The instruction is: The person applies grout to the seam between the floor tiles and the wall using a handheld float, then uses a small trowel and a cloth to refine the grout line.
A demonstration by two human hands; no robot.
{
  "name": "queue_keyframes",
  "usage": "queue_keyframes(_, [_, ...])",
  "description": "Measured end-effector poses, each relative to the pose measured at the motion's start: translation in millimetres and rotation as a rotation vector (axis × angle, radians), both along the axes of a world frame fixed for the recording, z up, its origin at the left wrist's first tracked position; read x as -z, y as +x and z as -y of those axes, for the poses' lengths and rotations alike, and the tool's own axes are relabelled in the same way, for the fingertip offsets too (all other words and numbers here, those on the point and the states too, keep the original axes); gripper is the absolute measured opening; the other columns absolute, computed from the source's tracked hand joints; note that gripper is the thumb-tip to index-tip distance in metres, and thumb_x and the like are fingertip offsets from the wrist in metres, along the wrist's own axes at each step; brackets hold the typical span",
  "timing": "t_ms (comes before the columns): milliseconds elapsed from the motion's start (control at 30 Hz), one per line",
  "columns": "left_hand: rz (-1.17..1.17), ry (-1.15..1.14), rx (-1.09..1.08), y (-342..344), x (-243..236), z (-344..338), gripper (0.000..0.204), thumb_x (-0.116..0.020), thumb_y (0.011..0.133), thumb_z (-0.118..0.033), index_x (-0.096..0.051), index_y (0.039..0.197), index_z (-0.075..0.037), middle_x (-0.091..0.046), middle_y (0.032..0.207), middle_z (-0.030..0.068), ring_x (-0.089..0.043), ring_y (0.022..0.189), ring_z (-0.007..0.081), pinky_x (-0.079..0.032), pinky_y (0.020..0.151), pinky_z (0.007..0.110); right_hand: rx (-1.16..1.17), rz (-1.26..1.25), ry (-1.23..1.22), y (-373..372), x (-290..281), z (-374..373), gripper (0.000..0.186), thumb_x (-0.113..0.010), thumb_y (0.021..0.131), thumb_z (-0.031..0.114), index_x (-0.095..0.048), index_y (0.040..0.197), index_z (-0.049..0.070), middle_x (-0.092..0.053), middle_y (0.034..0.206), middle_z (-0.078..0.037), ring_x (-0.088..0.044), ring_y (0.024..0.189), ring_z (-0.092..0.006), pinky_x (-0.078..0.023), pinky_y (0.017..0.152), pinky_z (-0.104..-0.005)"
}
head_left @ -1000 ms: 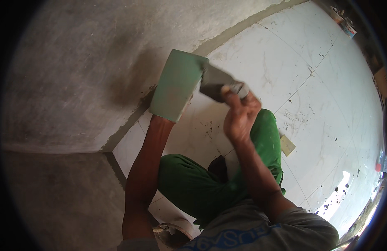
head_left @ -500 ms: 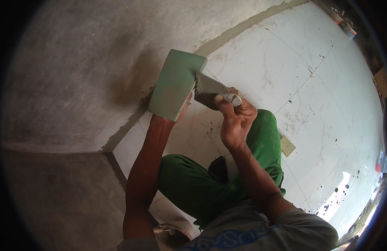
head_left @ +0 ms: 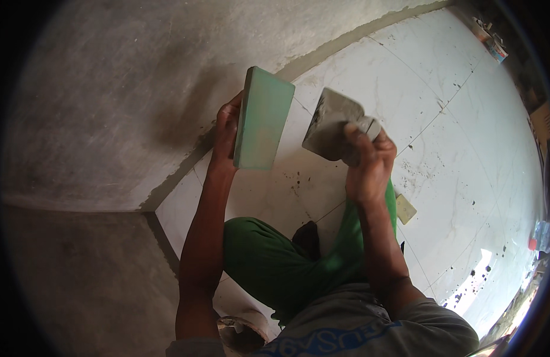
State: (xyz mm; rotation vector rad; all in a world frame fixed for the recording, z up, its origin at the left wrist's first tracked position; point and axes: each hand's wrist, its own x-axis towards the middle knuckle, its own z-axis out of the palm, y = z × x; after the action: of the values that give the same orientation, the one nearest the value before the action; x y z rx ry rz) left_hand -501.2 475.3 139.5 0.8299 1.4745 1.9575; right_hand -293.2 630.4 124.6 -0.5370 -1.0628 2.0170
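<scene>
My left hand [head_left: 227, 125] grips a green plastering float [head_left: 264, 122] from behind, and its flat, slightly smudged face is turned up toward me. Most of these fingers are hidden behind the float. To the right, my right hand [head_left: 371, 162] is closed round the handle of a wide-bladed scraper [head_left: 331, 122], thumb pressed on the blade's base. Grey mortar coats the blade, thickest along its far left edge. A gap separates the scraper from the float. Both tools are held in the air over the floor beside the wall.
A grey plastered wall [head_left: 126, 107] rises on the left, with a band of fresh mortar [head_left: 340, 43] along its foot. Crumbs dot the white floor tiles [head_left: 441, 178]. A yellowish sponge [head_left: 405, 209] lies right of my knee, a round container [head_left: 242, 330] near my left elbow, tubs [head_left: 498, 50] far right.
The scraper has come away from the float's edge and moved right, its blade now showing a layer of mortar. My left hand has turned the float, so its near edge shows.
</scene>
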Motion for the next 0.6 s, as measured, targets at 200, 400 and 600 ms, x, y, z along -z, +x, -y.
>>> queue_keyframes(200, [-0.023, -0.092, 0.025, 15.0, -6.8, -4.7, 0.032, -0.059, 0.110, -0.030, -0.072, 0.122, -0.003, -0.072, 0.090, -0.0023, -0.064, 0.073, 0.0027, -0.055, 0.063, 0.022, -0.052, -0.039, -0.162, -16.2, -15.6, -8.8, 0.005, -0.066, 0.095, 0.006, -0.068, 0.091, 0.004, -0.062, 0.075, 0.002, -0.050, 0.060, -0.0053, -0.040, 0.054, -0.0259])
queue_keyframes(400, [-0.088, -0.160, 0.043, 29.4, -3.6, -14.5, 0.027, -0.055, 0.114, -0.025, -0.073, 0.116, -0.005, -0.068, 0.091, -0.0048, -0.056, 0.079, 0.0002, -0.050, 0.072, 0.023, -0.014, 0.067, -0.142, -27.4, -15.1, 0.0, 0.006, -0.064, 0.094, 0.005, -0.066, 0.088, 0.003, -0.063, 0.076, 0.000, -0.051, 0.060, -0.0076, -0.040, 0.055, -0.0273])
queue_keyframes(600, [-0.213, -0.293, -0.023, 40.3, -2.9, -23.7, 0.029, -0.050, 0.115, -0.021, -0.072, 0.112, -0.002, -0.064, 0.089, -0.0056, -0.052, 0.079, 0.0007, -0.048, 0.072, 0.023, 0.044, 0.069, -0.054, -26.3, -21.3, 10.1, 0.007, -0.065, 0.093, 0.006, -0.064, 0.087, 0.002, -0.063, 0.076, 0.000, -0.052, 0.063, -0.0073, -0.041, 0.056, -0.0266])
